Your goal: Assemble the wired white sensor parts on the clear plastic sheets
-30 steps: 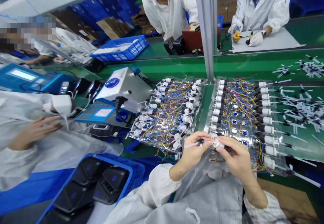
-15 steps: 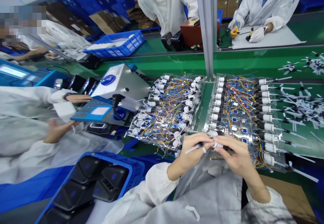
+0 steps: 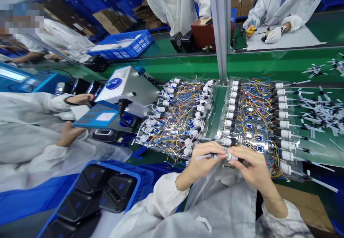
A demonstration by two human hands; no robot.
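My left hand [image 3: 202, 162] is closed in a pinch on a thin white tube [image 3: 200, 157] with a dark piece along it. My right hand [image 3: 252, 163] grips a small white-and-black cylinder [image 3: 232, 157], its white end turned toward the left fingertips. The fingertips of both hands meet at that end, and the exact joint between the parts is hidden. Just beyond my hands, a clear plastic tray [image 3: 220, 133] carries rows of similar cylinders with coloured wires. To its left lies a second wired batch [image 3: 176, 123], with white tubes around its edges.
Loose white tubes with black pieces [image 3: 329, 114] lie scattered on the green bench at right. A metal post [image 3: 220, 33] rises behind the trays. At left stand a blue-and-white machine [image 3: 126, 91], a co-worker's hand [image 3: 70, 133] and a blue crate [image 3: 139, 184] of black devices.
The white end of the cylinder shows a little more between my fingers. My hands stay in nearly the same place. At left, the co-worker's hands have shifted slightly by the machine.
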